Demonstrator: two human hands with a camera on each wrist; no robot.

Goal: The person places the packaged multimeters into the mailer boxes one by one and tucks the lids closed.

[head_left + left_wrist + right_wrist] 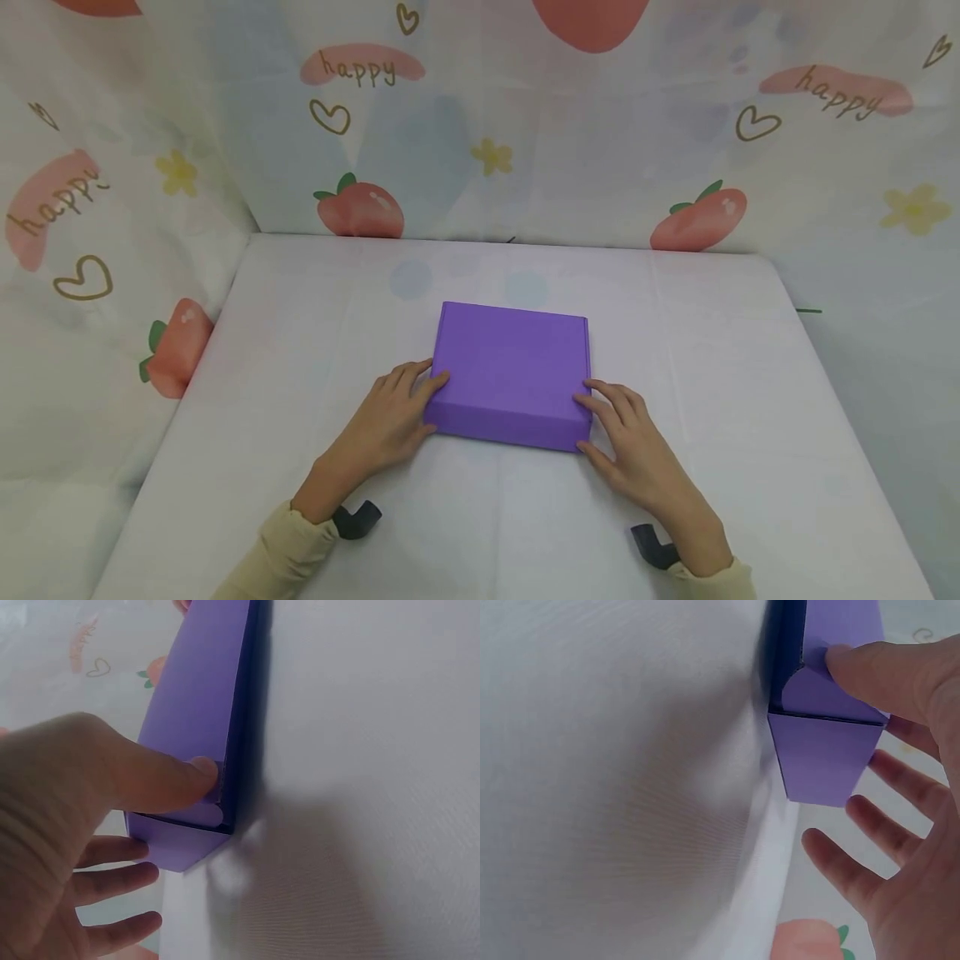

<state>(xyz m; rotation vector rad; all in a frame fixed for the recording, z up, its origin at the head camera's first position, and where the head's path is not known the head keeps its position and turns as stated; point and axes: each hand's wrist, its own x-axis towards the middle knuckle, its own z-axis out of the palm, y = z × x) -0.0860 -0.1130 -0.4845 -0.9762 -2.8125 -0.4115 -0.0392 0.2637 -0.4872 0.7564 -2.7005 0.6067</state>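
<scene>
A purple cardboard box (512,358) with its lid down lies at the middle of the white table. My left hand (393,412) holds its near left corner. In the left wrist view, the thumb (176,780) presses the front flap near its end while other fingers touch or lie near the side wall. At the near right corner my right hand (626,429) grips the box likewise. The right wrist view shows its thumb (874,671) on the front flap and several fingers spread beside the short side (825,761). Whatever is inside the box is hidden.
The white cloth-covered table (720,350) extends around the box on all sides. Behind it and at both sides hangs a printed curtain (480,100) with strawberries, hearts and "happy" lettering. A dark curved piece (358,520) sits at the left wrist, another (652,547) at the right.
</scene>
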